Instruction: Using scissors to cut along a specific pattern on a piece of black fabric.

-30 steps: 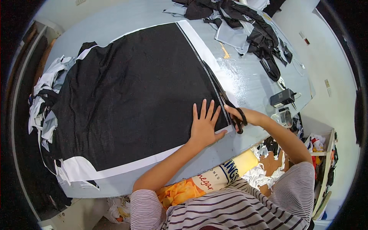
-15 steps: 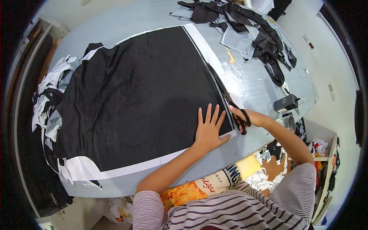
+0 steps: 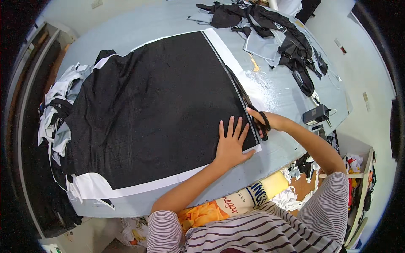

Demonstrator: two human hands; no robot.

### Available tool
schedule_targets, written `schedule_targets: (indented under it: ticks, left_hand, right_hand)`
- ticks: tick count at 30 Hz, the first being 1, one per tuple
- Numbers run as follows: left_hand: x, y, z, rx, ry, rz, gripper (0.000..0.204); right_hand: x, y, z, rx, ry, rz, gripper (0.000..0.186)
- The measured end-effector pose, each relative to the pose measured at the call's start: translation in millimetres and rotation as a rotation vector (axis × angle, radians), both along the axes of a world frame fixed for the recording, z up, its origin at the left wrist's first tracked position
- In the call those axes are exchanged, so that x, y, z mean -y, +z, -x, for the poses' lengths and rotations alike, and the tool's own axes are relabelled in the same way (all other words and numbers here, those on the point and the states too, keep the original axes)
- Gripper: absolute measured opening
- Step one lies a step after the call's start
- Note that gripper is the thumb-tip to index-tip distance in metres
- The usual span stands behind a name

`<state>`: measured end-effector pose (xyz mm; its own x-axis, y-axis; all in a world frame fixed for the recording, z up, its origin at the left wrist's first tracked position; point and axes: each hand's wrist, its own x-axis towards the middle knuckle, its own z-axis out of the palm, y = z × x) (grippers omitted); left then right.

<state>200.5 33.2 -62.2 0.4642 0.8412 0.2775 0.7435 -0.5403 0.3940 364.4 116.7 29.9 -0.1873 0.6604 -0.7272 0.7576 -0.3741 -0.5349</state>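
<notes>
A large black fabric piece (image 3: 156,97) lies over white sheet material (image 3: 105,190) on a light grey table (image 3: 320,92), with a narrow pale strip (image 3: 223,63) along its right edge. My left hand (image 3: 232,147) rests flat near that piece's lower right corner, fingers spread, holding nothing. My right hand (image 3: 272,120) grips black-handled scissors (image 3: 264,130) just to the right of the strip, their long blades lying along it and pointing away from me.
Loose black and grey cloth (image 3: 270,33) piles at the back right; scraps (image 3: 63,92) heap at the left. A black adapter (image 3: 315,114) and a clear container (image 3: 319,133) sit at the right. A printed bundle (image 3: 228,202) borders the near edge, with shelves (image 3: 354,175) beyond.
The view has shifted slightly, so table and cloth appear further right and down. My right hand and scissors have moved slightly up along the strip; my left hand stays spread on the cloth.
</notes>
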Motion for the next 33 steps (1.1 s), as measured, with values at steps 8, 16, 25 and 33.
schedule_targets:
  ticks: [8, 16, 25, 33]
  left_hand:
    - [-0.3, 0.6, -0.5, 0.006, 0.003, -0.014, 0.083]
    - [-0.4, 1.9, 1.0, 0.007, -0.001, 0.017, 0.084]
    - [-2.1, -1.5, -2.6, -0.008, 0.004, -0.003, 0.086]
    - [0.2, -1.2, 0.1, 0.009, 0.002, 0.027, 0.085]
  right_hand:
    - [-13.3, 0.2, -0.6, -0.01, 0.057, 0.015, 0.078]
    - [-36.1, -9.2, 5.2, 0.017, 0.069, -0.036, 0.08]
    - [-61.7, -2.8, 12.4, 0.011, -0.111, 0.04, 0.078]
    - [-67.8, -0.2, 13.5, 0.017, 0.075, -0.01, 0.079]
